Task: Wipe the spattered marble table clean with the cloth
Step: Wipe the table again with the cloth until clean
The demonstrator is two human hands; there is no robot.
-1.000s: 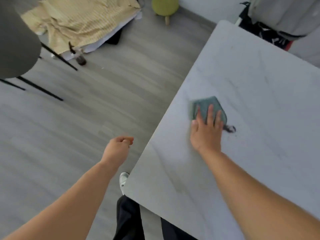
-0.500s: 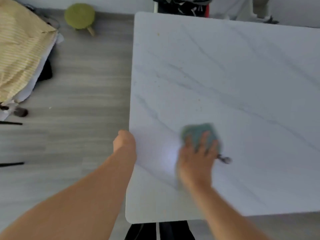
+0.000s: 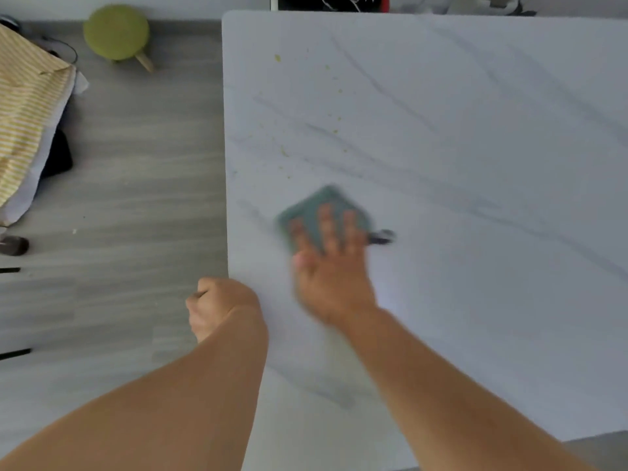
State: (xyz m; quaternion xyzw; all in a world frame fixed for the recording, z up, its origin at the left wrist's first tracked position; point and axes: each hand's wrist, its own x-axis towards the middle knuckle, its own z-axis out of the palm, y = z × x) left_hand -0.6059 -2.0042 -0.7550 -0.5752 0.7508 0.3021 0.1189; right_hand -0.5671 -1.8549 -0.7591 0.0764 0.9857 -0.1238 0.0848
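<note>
A white marble table [image 3: 475, 147] with grey veins fills the right of the view. Small yellow-green spatters [image 3: 334, 130] dot its left part, from the far corner down toward the cloth. The teal cloth [image 3: 314, 212] lies flat on the marble, with a small dark loop at its right side. My right hand [image 3: 331, 266] presses on the cloth with fingers spread; it is blurred by motion. My left hand [image 3: 217, 305] is a closed fist at the table's left edge, holding nothing.
Grey wood-look floor [image 3: 136, 198] lies left of the table. A green round stool [image 3: 116, 32] stands at the far left, a yellow striped fabric [image 3: 23, 107] over something at the left edge. Dark items [image 3: 326, 1] sit behind the table's far edge.
The view swung round to face the table squarely. My right hand and the cloth slid over the marble near the left edge. My left fist moved up against the table's edge.
</note>
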